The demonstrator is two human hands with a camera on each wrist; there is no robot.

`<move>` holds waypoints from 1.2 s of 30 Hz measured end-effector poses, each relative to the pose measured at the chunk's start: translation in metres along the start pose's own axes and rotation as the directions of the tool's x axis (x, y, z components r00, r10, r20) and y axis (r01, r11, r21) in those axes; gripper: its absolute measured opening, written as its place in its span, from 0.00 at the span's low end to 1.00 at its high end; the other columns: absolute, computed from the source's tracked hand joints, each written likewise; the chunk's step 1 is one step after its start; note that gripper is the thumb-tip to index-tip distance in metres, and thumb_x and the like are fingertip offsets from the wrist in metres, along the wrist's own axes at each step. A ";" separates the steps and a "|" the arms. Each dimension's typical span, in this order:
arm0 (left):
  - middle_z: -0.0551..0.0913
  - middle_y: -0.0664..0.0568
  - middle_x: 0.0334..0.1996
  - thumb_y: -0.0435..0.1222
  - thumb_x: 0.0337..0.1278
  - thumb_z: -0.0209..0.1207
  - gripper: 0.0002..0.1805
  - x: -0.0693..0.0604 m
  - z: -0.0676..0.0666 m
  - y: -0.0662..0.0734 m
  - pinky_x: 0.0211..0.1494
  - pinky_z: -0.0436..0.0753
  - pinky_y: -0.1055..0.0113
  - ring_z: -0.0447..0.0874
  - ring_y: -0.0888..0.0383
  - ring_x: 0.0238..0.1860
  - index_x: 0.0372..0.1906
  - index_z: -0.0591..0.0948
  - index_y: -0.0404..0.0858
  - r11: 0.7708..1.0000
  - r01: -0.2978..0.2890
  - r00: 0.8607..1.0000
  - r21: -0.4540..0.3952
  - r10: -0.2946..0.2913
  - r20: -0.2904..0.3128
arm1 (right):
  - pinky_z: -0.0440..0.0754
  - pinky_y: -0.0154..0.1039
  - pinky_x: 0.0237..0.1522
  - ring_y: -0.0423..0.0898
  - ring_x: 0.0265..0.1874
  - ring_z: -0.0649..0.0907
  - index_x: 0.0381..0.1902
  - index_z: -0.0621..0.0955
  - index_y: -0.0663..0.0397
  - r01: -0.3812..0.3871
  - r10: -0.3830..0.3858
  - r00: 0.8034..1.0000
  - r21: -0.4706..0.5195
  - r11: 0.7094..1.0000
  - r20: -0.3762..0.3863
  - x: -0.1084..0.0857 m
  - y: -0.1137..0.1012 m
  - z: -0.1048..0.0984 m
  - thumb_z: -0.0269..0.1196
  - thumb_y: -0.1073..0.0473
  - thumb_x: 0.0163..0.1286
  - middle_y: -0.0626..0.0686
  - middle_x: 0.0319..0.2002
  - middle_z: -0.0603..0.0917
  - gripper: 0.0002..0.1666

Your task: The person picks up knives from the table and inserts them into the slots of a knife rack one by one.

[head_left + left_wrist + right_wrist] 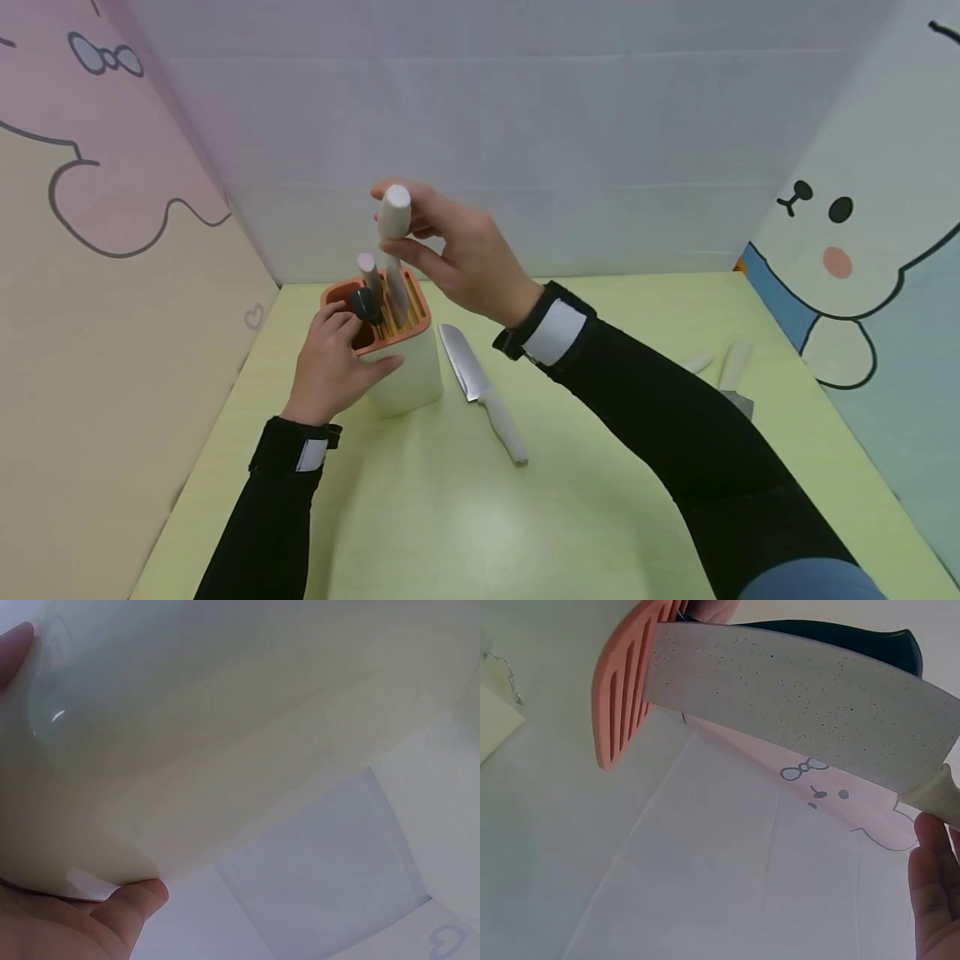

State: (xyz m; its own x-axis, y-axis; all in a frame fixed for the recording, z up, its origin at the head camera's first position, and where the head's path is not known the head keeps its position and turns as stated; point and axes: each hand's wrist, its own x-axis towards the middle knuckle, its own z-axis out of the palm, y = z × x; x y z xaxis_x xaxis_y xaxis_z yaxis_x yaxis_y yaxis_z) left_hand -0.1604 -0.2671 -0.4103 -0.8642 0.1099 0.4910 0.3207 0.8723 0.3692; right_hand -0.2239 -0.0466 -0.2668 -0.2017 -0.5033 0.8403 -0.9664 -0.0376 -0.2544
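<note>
My right hand (pixel 468 250) pinches the pale handle of a broad-bladed knife (pixel 394 215) above a cream knife block (pixel 408 379). The knife points downward, and in the right wrist view its speckled blade (pixel 802 697) meets the slotted orange top (pixel 620 690). Whether the tip is inside a slot cannot be told. My left hand (pixel 326 367) grips the block's near left side, fingers over the rim and thumb on the front wall. A pale handle (pixel 367 268) and a dark rounded handle (pixel 366 305) stick up from the block beside the held blade.
Another knife (pixel 504 427) lies on the pale table just right of the block. Farther right, a pale-handled metal tool (pixel 735 365) and another pale handle (pixel 699 362) are partly hidden by my right sleeve. A back wall (pixel 600 167) and printed side panels surround the table.
</note>
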 end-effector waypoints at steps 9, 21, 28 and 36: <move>0.81 0.38 0.46 0.48 0.34 0.78 0.38 0.000 -0.001 -0.001 0.66 0.65 0.46 0.64 0.40 0.63 0.54 0.79 0.35 1.000 0.008 1.000 0.011 -0.008 0.006 | 0.79 0.30 0.47 0.43 0.43 0.85 0.60 0.73 0.63 -0.070 0.069 0.996 0.019 0.997 0.060 -0.005 0.017 0.018 0.66 0.61 0.65 0.55 0.50 0.81 0.27; 0.81 0.39 0.46 0.49 0.34 0.77 0.37 0.000 0.000 0.000 0.66 0.65 0.47 0.64 0.41 0.64 0.53 0.80 0.35 1.000 0.014 1.000 0.016 -0.014 0.009 | 0.80 0.30 0.46 0.44 0.42 0.84 0.61 0.73 0.62 -0.154 0.150 0.984 0.036 0.987 0.096 -0.015 0.030 0.033 0.65 0.60 0.65 0.55 0.51 0.80 0.28; 0.82 0.38 0.44 0.49 0.33 0.78 0.37 0.000 0.000 0.003 0.66 0.65 0.47 0.64 0.40 0.63 0.52 0.80 0.34 1.000 0.003 1.000 0.011 -0.003 0.002 | 0.80 0.29 0.45 0.42 0.41 0.84 0.62 0.73 0.60 -0.194 0.189 0.976 0.032 0.981 0.108 -0.024 0.036 0.040 0.67 0.62 0.62 0.53 0.50 0.81 0.30; 0.81 0.38 0.44 0.48 0.33 0.78 0.36 0.001 0.000 0.002 0.66 0.65 0.46 0.64 0.40 0.63 0.50 0.80 0.34 1.000 0.006 1.000 0.012 -0.006 -0.004 | 0.81 0.32 0.46 0.43 0.43 0.85 0.63 0.73 0.57 -0.218 0.214 0.969 0.020 0.976 0.127 -0.032 0.041 0.046 0.68 0.64 0.61 0.53 0.51 0.82 0.31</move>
State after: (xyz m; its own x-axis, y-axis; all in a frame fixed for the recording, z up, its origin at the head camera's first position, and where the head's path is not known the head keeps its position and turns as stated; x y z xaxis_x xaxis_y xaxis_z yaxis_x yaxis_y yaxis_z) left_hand -0.1601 -0.2650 -0.4093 -0.8647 0.1025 0.4918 0.3107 0.8784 0.3632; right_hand -0.2494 -0.0716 -0.3257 -0.3816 -0.6053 0.6985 -0.8957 0.0556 -0.4411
